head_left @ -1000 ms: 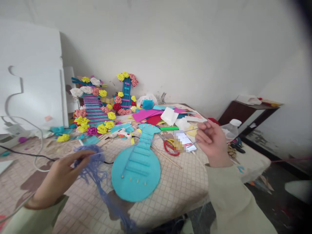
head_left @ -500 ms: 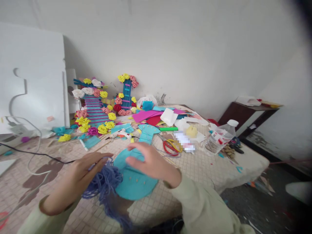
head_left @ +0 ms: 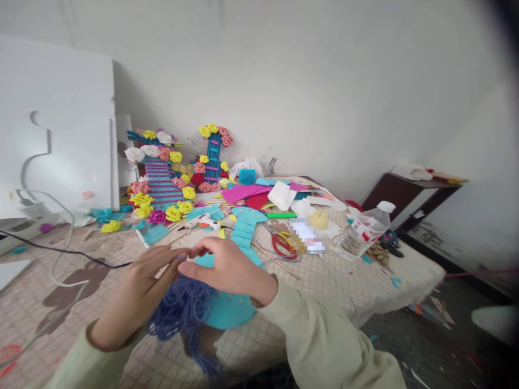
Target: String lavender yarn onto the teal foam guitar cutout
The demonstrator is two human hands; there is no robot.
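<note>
A loose bundle of blue-purple yarn (head_left: 184, 305) hangs from my left hand (head_left: 140, 286), whose fingers are closed on its upper end. My right hand (head_left: 227, 267) has come up against the left fingertips, its thumb and fingers pinched together at the top of the yarn. The exact strand between them is too small to make out. Beneath both hands lies a turquoise guitar-shaped piece (head_left: 233, 319) with small pegs on it, its neck (head_left: 243, 227) pointing away from me. Yarn strands trail down over the table's front edge.
Red-and-yellow-handled pliers (head_left: 284, 244) and a thin stick (head_left: 275, 259) lie right of the neck. Behind are a glue gun (head_left: 206, 221), coloured paper (head_left: 245, 192) and two flower-trimmed pieces (head_left: 158, 178). A plastic bottle (head_left: 367, 232) stands right; a black cable (head_left: 77, 254) runs left.
My right hand has moved left from above the turquoise piece to meet my left fingertips, and its fingers have closed. The yarn bundle has shifted slightly right, over the turquoise piece.
</note>
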